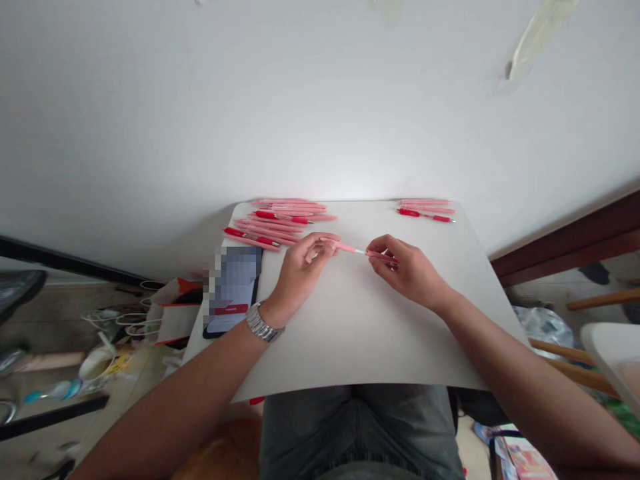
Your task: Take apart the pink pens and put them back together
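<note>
Over the middle of the table, my left hand (pixel 304 263) is closed on a pink pen (pixel 346 247) whose pale, narrow end points right. My right hand (pixel 403 268) pinches another pink pen piece (pixel 381 256), in line with that narrow end. Whether the two pieces touch or are slightly apart I cannot tell. Part of each piece is hidden by fingers. Up and left of my left hand lies a pile of pink pens (pixel 273 227) with a few red pens (pixel 253 237) among them.
At the table's (pixel 320 340) back right lie a few pink pens (pixel 427 203) and a red pen (pixel 425 215). A phone (pixel 233 287) rests along the left edge. The wall (pixel 320 120) stands right behind the table. Beside it on the right is dark wooden furniture (pixel 575 247).
</note>
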The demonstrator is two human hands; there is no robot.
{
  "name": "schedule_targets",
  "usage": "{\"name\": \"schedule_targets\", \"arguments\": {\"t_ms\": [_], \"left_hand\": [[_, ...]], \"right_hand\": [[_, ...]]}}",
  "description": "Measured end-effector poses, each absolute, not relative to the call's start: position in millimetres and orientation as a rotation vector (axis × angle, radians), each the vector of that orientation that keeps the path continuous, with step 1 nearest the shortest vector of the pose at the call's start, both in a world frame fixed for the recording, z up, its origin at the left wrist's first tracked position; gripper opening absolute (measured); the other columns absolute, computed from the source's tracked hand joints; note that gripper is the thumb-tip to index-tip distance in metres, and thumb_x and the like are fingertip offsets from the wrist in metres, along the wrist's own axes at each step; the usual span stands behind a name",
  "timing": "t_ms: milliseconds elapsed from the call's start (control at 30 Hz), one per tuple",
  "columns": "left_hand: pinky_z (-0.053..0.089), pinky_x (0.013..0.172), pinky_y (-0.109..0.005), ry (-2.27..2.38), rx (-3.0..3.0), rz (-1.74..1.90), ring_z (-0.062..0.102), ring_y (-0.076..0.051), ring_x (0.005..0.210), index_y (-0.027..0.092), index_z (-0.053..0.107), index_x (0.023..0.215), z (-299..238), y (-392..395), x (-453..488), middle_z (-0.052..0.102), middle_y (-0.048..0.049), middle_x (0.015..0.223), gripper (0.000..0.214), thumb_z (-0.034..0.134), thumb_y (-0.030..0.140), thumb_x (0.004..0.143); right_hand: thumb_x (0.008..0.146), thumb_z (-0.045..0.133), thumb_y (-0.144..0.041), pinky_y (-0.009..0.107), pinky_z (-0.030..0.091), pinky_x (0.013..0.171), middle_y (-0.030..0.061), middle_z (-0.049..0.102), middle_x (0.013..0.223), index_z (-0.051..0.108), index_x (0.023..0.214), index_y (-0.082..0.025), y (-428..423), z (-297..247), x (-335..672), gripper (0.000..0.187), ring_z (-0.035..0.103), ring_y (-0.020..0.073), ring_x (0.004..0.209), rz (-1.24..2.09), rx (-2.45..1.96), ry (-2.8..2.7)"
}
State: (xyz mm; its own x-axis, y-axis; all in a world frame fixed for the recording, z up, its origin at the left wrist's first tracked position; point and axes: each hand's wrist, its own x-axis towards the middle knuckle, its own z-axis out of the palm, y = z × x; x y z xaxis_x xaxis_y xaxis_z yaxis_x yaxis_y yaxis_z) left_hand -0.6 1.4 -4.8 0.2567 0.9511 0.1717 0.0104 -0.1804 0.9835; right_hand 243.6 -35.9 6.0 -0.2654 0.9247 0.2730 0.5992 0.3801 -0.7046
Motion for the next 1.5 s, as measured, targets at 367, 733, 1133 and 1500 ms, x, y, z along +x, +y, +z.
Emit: {"name": "schedule_targets", "arguments": {"t_ms": [367, 733, 1133, 1500], "left_hand": [[0.057, 0.111, -0.044, 0.917, 1.374, 1.229, 0.074, -0.023, 0.112, 0.021, 0.073, 0.111, -8.2, 5.8, 0.4, 0.076, -0.0082, 0.108, 0.024, 0.066, 0.042, 0.102], [0.059, 0.108, -0.044, 0.946, 1.363, 1.272, 0.074, -0.022, 0.108, 0.02, 0.074, 0.108, -9.6, 7.3, 0.0, 0.074, -0.0069, 0.106, 0.024, 0.068, 0.042, 0.1], [0.058, 0.11, -0.043, 0.913, 1.352, 1.298, 0.074, -0.022, 0.111, 0.022, 0.073, 0.11, -6.8, 5.3, 0.5, 0.074, -0.0051, 0.103, 0.023, 0.067, 0.042, 0.102], [0.057, 0.11, -0.042, 0.916, 1.331, 1.338, 0.073, -0.021, 0.111, 0.022, 0.071, 0.109, -7.2, 5.7, 0.1, 0.074, -0.0055, 0.105, 0.022, 0.067, 0.043, 0.102]], "right_hand": [[0.1, 0.059, -0.027, 0.03, 0.052, 0.07, 0.0022, 0.071, 0.092, 0.06, 0.106, -0.025, -32.9, 4.5, 245.8, 0.007, 0.064, 0.0169, 0.075, 0.592, -1.34, -1.975], [0.098, 0.06, -0.025, 0.031, 0.05, 0.07, 0.0015, 0.071, 0.09, 0.059, 0.105, -0.025, -32.0, 7.0, 247.4, 0.007, 0.064, 0.0164, 0.075, 0.602, -1.368, -1.957], [0.097, 0.06, -0.023, 0.03, 0.051, 0.071, 0.0007, 0.071, 0.092, 0.059, 0.105, -0.025, -32.5, 6.9, 248.3, 0.008, 0.064, 0.0159, 0.076, 0.609, -1.363, -1.949], [0.095, 0.059, -0.023, 0.03, 0.049, 0.069, 0.0016, 0.072, 0.091, 0.059, 0.103, -0.025, -32.7, 9.1, 247.8, 0.009, 0.062, 0.0162, 0.073, 0.593, -1.375, -1.937]]}}
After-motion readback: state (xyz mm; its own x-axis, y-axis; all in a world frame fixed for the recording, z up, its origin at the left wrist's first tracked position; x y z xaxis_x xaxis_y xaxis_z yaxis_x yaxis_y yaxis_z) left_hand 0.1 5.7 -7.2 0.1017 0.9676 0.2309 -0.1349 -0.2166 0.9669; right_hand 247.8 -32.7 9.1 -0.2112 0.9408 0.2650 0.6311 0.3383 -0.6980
